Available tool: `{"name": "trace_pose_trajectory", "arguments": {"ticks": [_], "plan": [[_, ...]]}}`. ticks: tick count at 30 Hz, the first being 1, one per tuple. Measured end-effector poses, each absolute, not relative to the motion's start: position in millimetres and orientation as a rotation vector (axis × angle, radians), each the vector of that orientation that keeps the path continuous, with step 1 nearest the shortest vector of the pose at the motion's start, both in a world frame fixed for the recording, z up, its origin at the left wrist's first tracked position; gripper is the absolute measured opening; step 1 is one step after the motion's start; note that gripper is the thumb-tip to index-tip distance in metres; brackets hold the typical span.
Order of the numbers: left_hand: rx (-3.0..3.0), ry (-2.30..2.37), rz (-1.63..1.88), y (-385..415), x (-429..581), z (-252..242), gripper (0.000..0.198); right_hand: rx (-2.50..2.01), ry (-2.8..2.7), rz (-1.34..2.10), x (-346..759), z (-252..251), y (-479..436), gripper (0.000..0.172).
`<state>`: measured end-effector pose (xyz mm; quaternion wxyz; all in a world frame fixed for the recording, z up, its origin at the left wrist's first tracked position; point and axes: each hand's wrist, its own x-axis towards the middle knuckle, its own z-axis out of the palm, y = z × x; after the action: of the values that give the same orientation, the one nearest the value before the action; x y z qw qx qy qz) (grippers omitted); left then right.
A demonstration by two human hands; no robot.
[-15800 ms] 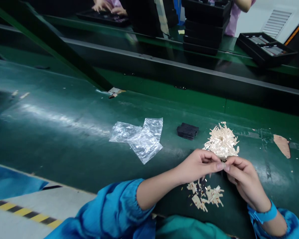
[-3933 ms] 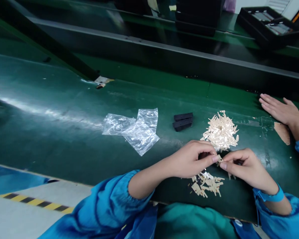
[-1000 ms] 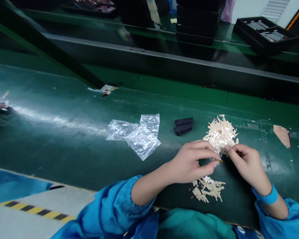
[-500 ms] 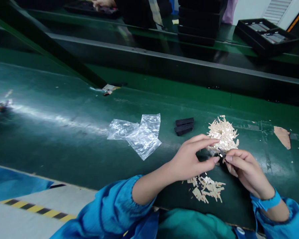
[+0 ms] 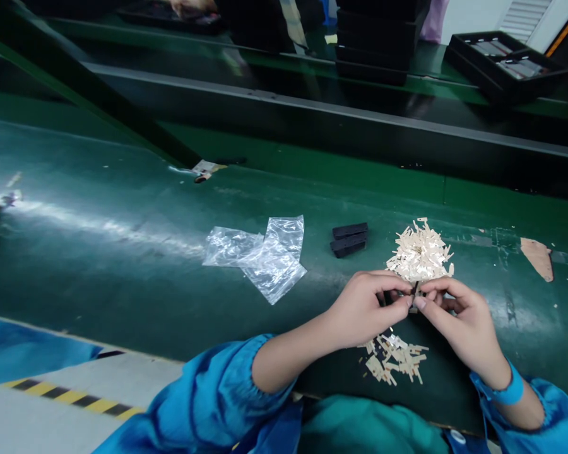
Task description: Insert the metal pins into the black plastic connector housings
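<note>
One small dark piece (image 5: 415, 288) is being held between two hands, just on the near side of a larger heap, and is being partly hidden by fingers. It is being pinched between thumb and fingertips by the left hand (image 5: 366, 310), and is being gripped likewise from the other side by the right hand (image 5: 466, 325). Two heaps of pale flat pieces are being borne by the green bench (image 5: 137, 277): the larger heap (image 5: 420, 252) beyond the hands, and a smaller heap (image 5: 397, 358) nearer the body; the pieces are overlapping too much to be counted. Two black blocks (image 5: 349, 239) are lying close together left of the larger heap. Farther left, clear plastic bags (image 5: 260, 252) are overlapping flat, their exact number being obscured. One tan scrap (image 5: 536, 258) is lying far right. In one black tray (image 5: 473, 74), slim greyish pieces are being held in two compartments. Beside it, one stack of black containers (image 5: 373, 50) is standing, its contents being hidden.
</note>
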<state>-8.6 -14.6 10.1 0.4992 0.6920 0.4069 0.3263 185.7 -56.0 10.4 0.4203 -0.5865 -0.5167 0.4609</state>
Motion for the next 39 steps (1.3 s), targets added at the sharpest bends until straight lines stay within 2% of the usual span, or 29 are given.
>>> {"name": "trace_pose_trajectory", "arguments": {"ticks": [12,18,21,28,31,39], "plan": [[1.750,0.935,0.679,-15,-7,8,0.018,-1.461,-1.450,1.028,191,4,-58,0.003],[1.616,1.025,0.647,-16,-6,12,0.017,-1.426,-1.524,0.924,192,7,-58,0.007],[1.616,0.992,0.642,-15,-6,13,0.017,-1.463,-1.419,0.984,190,7,-57,0.004],[1.566,0.940,0.590,-13,-8,16,0.018,-1.457,-1.314,1.183,192,6,-56,0.011],[1.404,0.922,0.515,-10,-9,15,0.027,-1.435,-1.262,1.232,194,7,-55,0.010],[1.136,0.776,0.368,1,-12,8,0.042,-1.295,-0.940,1.671,193,8,-53,0.016]]}}
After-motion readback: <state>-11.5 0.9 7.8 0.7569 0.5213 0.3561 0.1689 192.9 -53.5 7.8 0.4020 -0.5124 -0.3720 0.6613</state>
